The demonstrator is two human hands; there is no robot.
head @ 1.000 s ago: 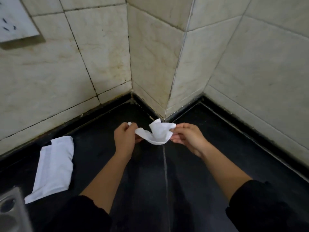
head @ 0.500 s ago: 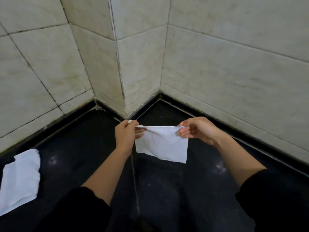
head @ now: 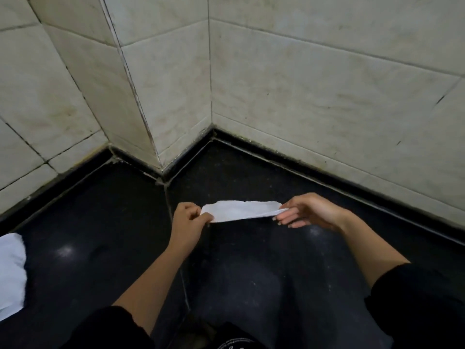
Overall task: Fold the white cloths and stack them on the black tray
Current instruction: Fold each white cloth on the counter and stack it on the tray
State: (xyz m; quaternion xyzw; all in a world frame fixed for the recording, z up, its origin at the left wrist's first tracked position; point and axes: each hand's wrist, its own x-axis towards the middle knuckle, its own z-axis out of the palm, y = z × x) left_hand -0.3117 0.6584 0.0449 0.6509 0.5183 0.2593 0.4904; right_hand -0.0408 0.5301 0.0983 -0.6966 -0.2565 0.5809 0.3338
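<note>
A small white cloth [head: 241,210] is stretched flat and nearly level between my hands, above the black counter [head: 100,235]. My left hand [head: 187,222] pinches its left end with curled fingers. My right hand [head: 309,212] pinches its right end between thumb and fingertips. Another white cloth [head: 11,273] lies on the counter at the far left edge of the view, partly cut off. No black tray shows in this view.
Pale tiled walls [head: 314,96] close the counter at the back, with a jutting corner [head: 141,109] just behind my left hand. A seam [head: 176,248] runs along the counter under my left forearm. Black sleeves cover both my upper arms.
The cloth hung down as a sheet half a second ago; now it is pulled out level and seen almost edge-on. The view has swung right, so the other cloth sits further left.
</note>
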